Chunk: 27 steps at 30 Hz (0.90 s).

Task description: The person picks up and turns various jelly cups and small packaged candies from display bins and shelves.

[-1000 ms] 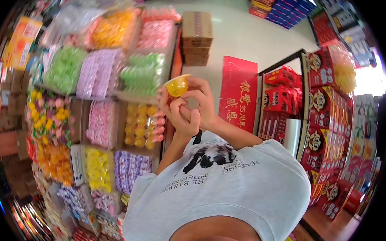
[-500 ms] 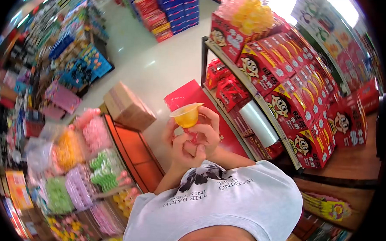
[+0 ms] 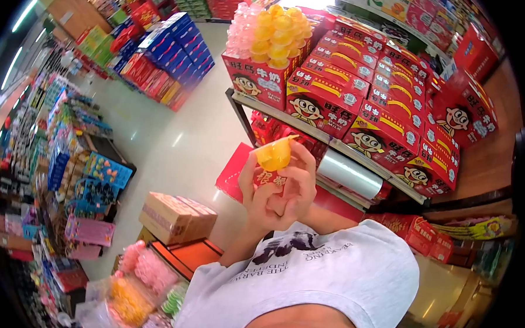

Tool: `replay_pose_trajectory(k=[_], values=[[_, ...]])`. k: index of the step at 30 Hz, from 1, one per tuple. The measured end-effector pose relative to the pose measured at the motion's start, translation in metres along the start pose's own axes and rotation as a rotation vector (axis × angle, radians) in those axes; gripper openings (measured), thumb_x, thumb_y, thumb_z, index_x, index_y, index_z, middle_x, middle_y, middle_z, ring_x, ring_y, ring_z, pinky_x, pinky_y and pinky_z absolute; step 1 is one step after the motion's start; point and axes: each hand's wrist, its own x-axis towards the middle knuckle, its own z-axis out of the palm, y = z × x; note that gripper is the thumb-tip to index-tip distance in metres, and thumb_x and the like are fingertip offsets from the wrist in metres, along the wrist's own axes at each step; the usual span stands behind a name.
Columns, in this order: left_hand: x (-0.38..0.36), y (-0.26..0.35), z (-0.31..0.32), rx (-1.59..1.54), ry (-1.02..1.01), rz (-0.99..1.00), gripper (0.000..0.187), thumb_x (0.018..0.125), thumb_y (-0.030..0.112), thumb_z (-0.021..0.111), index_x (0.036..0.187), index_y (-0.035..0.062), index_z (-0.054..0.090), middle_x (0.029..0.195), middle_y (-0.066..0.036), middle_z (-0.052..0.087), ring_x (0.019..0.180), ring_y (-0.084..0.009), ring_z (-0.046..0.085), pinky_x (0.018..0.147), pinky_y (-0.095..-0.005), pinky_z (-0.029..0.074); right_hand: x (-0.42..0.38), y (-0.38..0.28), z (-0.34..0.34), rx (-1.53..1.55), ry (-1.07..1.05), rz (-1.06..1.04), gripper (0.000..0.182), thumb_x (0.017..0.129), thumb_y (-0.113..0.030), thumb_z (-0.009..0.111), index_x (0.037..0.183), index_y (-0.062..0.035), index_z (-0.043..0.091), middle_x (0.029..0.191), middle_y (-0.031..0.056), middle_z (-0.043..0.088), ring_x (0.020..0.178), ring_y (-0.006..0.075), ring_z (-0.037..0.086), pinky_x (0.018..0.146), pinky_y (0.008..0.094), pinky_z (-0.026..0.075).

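In front of my chest, a small yellow jelly cup (image 3: 274, 155) is held up and tilted, with its lid tab pointing up to the right. My right hand (image 3: 300, 180) pinches the cup's right side with bent fingers. From the left, my left hand (image 3: 260, 193) closes on the cup's other edge, its fingertips partly hidden. The two hands touch below the cup. Similar yellow cups (image 3: 280, 33) and pink cups (image 3: 247, 34) are piled on a red milk carton (image 3: 254, 76) on the shelf ahead.
Red milk cartons (image 3: 358, 118) fill the shelf to the front right, with a roll of clear plastic (image 3: 350, 175) below its edge. A cardboard box (image 3: 172, 216) stands at the left, near bagged goods (image 3: 130, 302). Blue boxes (image 3: 177, 46) are stacked across the aisle floor (image 3: 165, 119).
My view has turned right, so the milk shelf looks nearer the middle and the bagged goods lower. Both hands still hold the jelly cup, which is now tilted more.
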Motion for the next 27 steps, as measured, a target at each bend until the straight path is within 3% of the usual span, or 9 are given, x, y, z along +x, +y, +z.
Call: replay_pose_trajectory(k=[4, 6, 10, 17, 24, 27], values=[[0.042, -0.046, -0.009, -0.029, -0.029, 0.066, 0.035, 0.083, 0.031, 0.066, 0.101, 0.0057, 0.051, 0.145, -0.036, 0.033, 0.119, -0.0445, 0.052, 0.092, -0.0473, 0.049, 0.03, 0.03, 0.023, -0.147, -0.036, -0.026, 0.041, 0.079, -0.021, 0.077, 0.109, -0.0004, 0.056, 0.141, 0.0271, 0.037, 0.116, 0.0391, 0.058, 0.095, 0.0442, 0.053], [0.066, -0.066, -0.015, -0.042, -0.028, 0.132, 0.035, 0.083, 0.032, 0.067, 0.1, 0.006, 0.051, 0.145, -0.035, 0.033, 0.121, -0.0437, 0.05, 0.094, -0.048, 0.047, 0.044, 0.061, 0.04, -0.147, 0.012, -0.158, 0.042, 0.08, -0.022, 0.077, 0.111, -0.0021, 0.056, 0.141, 0.0259, 0.037, 0.116, 0.0378, 0.058, 0.094, 0.0428, 0.053], [0.093, -0.108, -0.02, -0.136, 0.046, 0.133, 0.033, 0.084, 0.03, 0.066, 0.101, 0.0068, 0.049, 0.144, -0.032, 0.032, 0.127, -0.0432, 0.045, 0.096, -0.0486, 0.045, 0.064, 0.094, 0.069, -0.129, -0.01, -0.151, 0.042, 0.081, -0.021, 0.076, 0.115, -0.0041, 0.055, 0.143, 0.0248, 0.037, 0.121, 0.0351, 0.054, 0.093, 0.0408, 0.053], [0.13, -0.167, -0.011, -0.309, -0.055, 0.109, 0.032, 0.084, 0.028, 0.066, 0.1, 0.0061, 0.049, 0.143, -0.032, 0.033, 0.129, -0.0427, 0.044, 0.096, -0.0472, 0.044, 0.099, 0.128, 0.086, -0.387, 0.014, -0.144, 0.047, 0.084, -0.023, 0.072, 0.122, -0.0029, 0.054, 0.145, 0.0285, 0.039, 0.118, 0.037, 0.054, 0.091, 0.0418, 0.052], [0.18, -0.216, 0.024, -0.324, -0.142, 0.073, 0.03, 0.082, 0.025, 0.067, 0.097, 0.0046, 0.05, 0.146, -0.032, 0.034, 0.13, -0.0415, 0.044, 0.101, -0.0475, 0.04, 0.147, 0.181, 0.075, -0.512, 0.053, -0.089, 0.056, 0.079, -0.024, 0.074, 0.129, -0.0033, 0.058, 0.145, 0.0265, 0.042, 0.116, 0.0353, 0.054, 0.091, 0.0417, 0.049], [0.207, -0.235, 0.043, -0.26, -0.175, 0.044, 0.03, 0.081, 0.024, 0.068, 0.095, 0.004, 0.052, 0.148, -0.032, 0.034, 0.131, -0.0415, 0.042, 0.104, -0.0469, 0.036, 0.179, 0.202, 0.066, -0.579, -0.05, -0.004, 0.063, 0.074, -0.022, 0.077, 0.131, -0.004, 0.058, 0.144, 0.0239, 0.041, 0.117, 0.035, 0.052, 0.094, 0.0409, 0.047]])
